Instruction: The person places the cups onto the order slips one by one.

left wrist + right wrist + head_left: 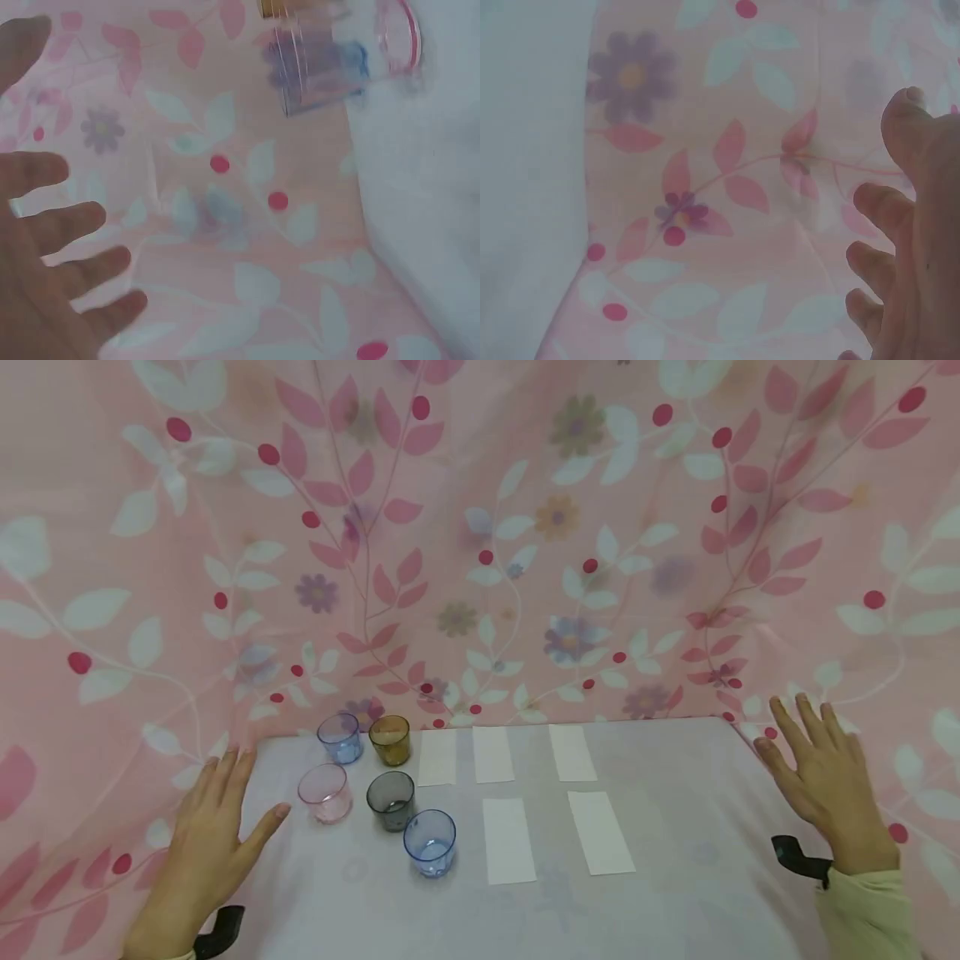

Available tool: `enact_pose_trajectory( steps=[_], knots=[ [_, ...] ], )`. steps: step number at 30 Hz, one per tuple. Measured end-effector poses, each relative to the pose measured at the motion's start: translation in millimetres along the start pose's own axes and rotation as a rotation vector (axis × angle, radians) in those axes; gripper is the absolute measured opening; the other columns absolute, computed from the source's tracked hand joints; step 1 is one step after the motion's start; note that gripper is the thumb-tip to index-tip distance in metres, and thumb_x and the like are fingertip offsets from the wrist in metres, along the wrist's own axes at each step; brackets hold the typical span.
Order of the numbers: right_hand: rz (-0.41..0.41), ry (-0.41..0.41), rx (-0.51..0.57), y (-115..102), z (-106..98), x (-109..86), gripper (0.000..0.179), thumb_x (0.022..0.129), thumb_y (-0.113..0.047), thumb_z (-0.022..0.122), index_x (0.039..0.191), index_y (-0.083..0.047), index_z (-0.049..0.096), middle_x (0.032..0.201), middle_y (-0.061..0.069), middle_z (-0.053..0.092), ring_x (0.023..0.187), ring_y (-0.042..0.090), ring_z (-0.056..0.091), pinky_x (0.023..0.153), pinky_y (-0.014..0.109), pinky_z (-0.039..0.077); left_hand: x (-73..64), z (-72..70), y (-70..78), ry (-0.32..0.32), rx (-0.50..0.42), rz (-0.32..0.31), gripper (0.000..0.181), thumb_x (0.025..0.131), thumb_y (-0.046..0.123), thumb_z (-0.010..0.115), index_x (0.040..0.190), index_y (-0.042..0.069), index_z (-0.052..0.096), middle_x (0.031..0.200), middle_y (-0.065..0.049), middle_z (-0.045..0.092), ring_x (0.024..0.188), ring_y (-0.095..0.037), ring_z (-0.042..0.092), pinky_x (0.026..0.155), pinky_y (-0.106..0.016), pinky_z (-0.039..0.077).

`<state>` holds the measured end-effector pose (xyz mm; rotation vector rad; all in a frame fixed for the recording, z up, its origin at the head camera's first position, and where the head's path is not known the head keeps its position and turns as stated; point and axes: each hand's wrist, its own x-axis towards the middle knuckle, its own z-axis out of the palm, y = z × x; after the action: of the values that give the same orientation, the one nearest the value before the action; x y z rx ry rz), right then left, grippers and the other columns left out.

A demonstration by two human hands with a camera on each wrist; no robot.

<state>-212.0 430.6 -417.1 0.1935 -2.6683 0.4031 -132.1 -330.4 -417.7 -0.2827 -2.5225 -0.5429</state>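
Note:
My left hand (pixel 212 839) is held at the table's left edge, fingers extended and thumb spread, holding nothing. Nearest to it stands a pink glass cup (pixel 326 793). Behind that are a light blue cup (pixel 341 740) and an amber cup (pixel 390 741). A grey cup (pixel 392 802) and another blue cup (pixel 431 845) stand further right, close together. In the left wrist view, the pink cup (pixel 397 37) and a blue cup (pixel 322 75) show at the top. My right hand (pixel 825 777) hovers by the table's right edge, fingers spread, with nothing in it.
Several white paper rectangles lie in two rows right of the cups, among them a front one (pixel 510 842) and a back one (pixel 573 752). The white tabletop (pixel 705 893) ends at a pink floral cloth (pixel 480 635) behind and at both sides.

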Motion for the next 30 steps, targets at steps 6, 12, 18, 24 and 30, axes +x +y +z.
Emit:
enact_pose_trajectory(
  steps=[6,12,18,24,30],
  knots=[
    [-0.077,0.01,0.261,-15,10,8.8,0.071,0.109,-0.025,0.055,0.171,-0.016,0.02,0.157,0.042,0.039,0.143,0.069,0.027,0.115,0.086,0.012,4.6,27.1,30.9,0.232,-0.158,0.187,0.068,0.093,0.022,0.078,0.152,-0.002,0.053,0.145,-0.028,0.06,0.129,-0.047,0.056,0.127,-0.017,0.026],
    [-0.163,-0.075,0.359,-63,34,18.3,0.072,0.107,-0.019,0.061,0.17,-0.019,0.025,0.117,0.017,0.07,0.107,0.013,0.061,0.092,0.021,0.049,2.7,67.0,72.4,0.265,-0.385,0.267,0.058,0.084,0.003,0.08,0.14,-0.001,0.065,0.13,-0.016,0.07,0.114,-0.027,0.065,0.104,-0.012,0.047],
    [-0.238,-0.259,0.502,-120,75,33.8,0.075,0.108,-0.02,0.062,0.171,-0.021,0.022,0.11,0.003,0.066,0.096,0.003,0.059,0.084,0.022,0.055,-17.0,104.5,105.0,0.11,-0.649,0.099,0.061,0.087,-0.004,0.082,0.143,0.003,0.06,0.136,-0.015,0.067,0.125,-0.021,0.063,0.103,-0.019,0.053],
    [-0.274,-0.446,0.588,-169,113,59.2,0.081,0.107,-0.03,0.065,0.172,-0.023,0.017,0.107,0.0,0.064,0.096,0.013,0.059,0.082,0.028,0.054,-31.9,123.4,113.8,0.025,-0.789,-0.044,0.063,0.09,0.001,0.083,0.146,0.0,0.055,0.145,-0.023,0.06,0.134,-0.018,0.058,0.108,-0.019,0.051],
    [-0.333,-0.562,0.568,-216,143,89.0,0.088,0.104,-0.045,0.067,0.172,-0.026,0.016,0.102,0.001,0.062,0.091,0.018,0.054,0.076,0.032,0.047,-35.2,131.9,110.6,-0.012,-0.8,-0.108,0.07,0.086,0.007,0.088,0.147,0.002,0.054,0.147,-0.015,0.061,0.134,-0.011,0.058,0.11,-0.023,0.052]
  ],
)
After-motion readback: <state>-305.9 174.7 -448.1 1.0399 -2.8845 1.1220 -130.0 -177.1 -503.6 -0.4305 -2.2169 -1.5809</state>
